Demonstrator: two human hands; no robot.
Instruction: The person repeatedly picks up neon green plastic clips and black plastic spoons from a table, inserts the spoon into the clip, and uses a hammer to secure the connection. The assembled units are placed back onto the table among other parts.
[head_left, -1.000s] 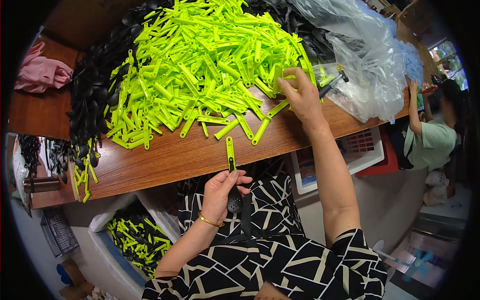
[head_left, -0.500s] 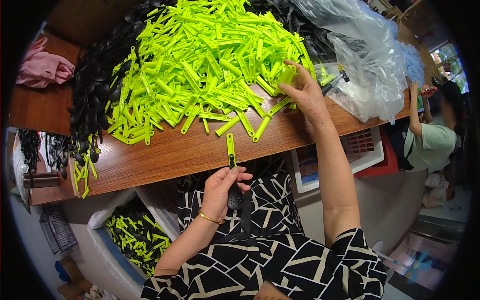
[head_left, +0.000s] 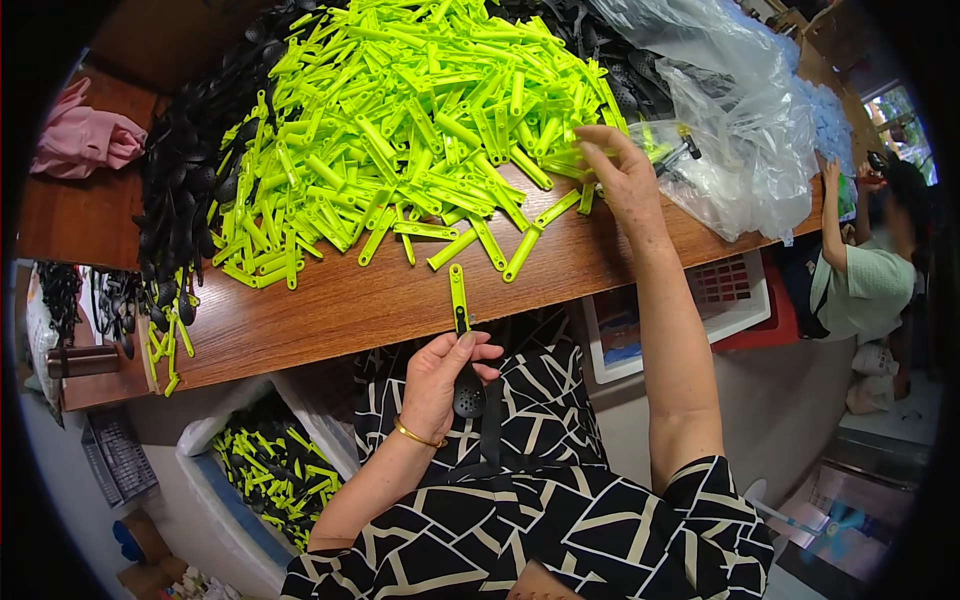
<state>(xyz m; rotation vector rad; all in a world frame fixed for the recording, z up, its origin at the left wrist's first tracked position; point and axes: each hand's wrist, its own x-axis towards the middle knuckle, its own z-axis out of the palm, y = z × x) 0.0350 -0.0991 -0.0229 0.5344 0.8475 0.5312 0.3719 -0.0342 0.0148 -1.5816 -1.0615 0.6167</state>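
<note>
My left hand [head_left: 436, 378] is closed around a small black slotted spoon [head_left: 468, 392]. Its perforated bowl points down toward my lap, and a lime-green handle piece [head_left: 458, 288] sits on its upper end. At the right edge of a big heap of lime-green handle pieces [head_left: 420, 130] is my right hand [head_left: 628, 190], fingers curved and apart, with nothing visible between them. Just below its thumb lies a loose green handle piece [head_left: 587, 197]. Several more loose pieces are spread along the near side of the heap.
Black spoon parts [head_left: 180, 190] are piled left of the heap. Clear plastic bags [head_left: 745, 130] lie on the wooden table [head_left: 330, 315] at right. Below stand a lined bin [head_left: 270, 470] of green-and-black pieces and a white crate [head_left: 607, 345]. Another person [head_left: 860, 280] works at far right.
My right hand has let go of a green handle piece at the heap and drawn slightly back to the right. My left hand stays nearly still with the spoon.
</note>
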